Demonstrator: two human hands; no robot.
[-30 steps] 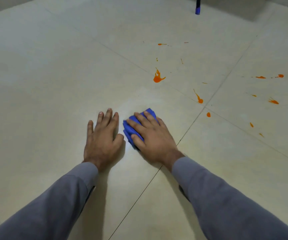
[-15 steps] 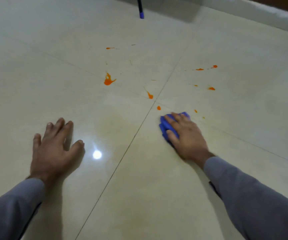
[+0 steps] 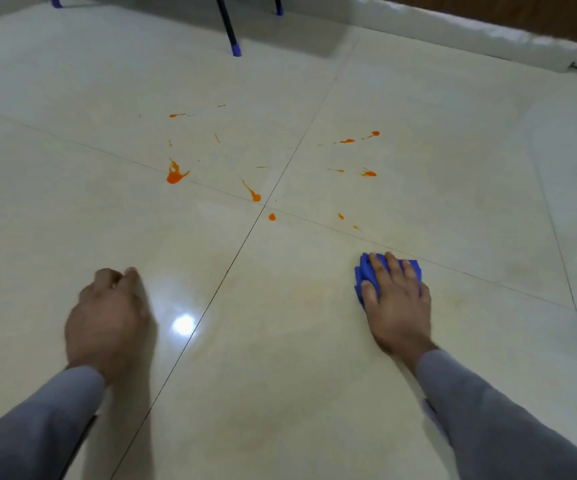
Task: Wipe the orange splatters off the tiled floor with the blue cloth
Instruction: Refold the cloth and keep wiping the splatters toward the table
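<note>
Orange splatters dot the cream tiled floor [image 3: 280, 341] around a tile corner: the largest blot [image 3: 175, 174] lies far left, a streak [image 3: 254, 195] and a drop [image 3: 272, 217] sit at the corner, and smaller marks [image 3: 368, 173] lie to the right. My right hand [image 3: 396, 306] presses flat on the folded blue cloth [image 3: 363, 271], fingers spread over it, on the near right tile below the splatters. My left hand [image 3: 108, 317] is blurred at the near left, fingers loosely curled downward, holding nothing.
Dark furniture legs with blue feet [image 3: 235, 48] stand at the far edge of the floor. A white skirting [image 3: 453, 32] and brown wood [image 3: 522, 8] run along the top right. Faint yellowish smears show on the near tiles.
My right hand slid the cloth rightward across the grout line, away from the left hand. My left hand went from flat on the floor to loosely curled and blurred. The view tilted up.
</note>
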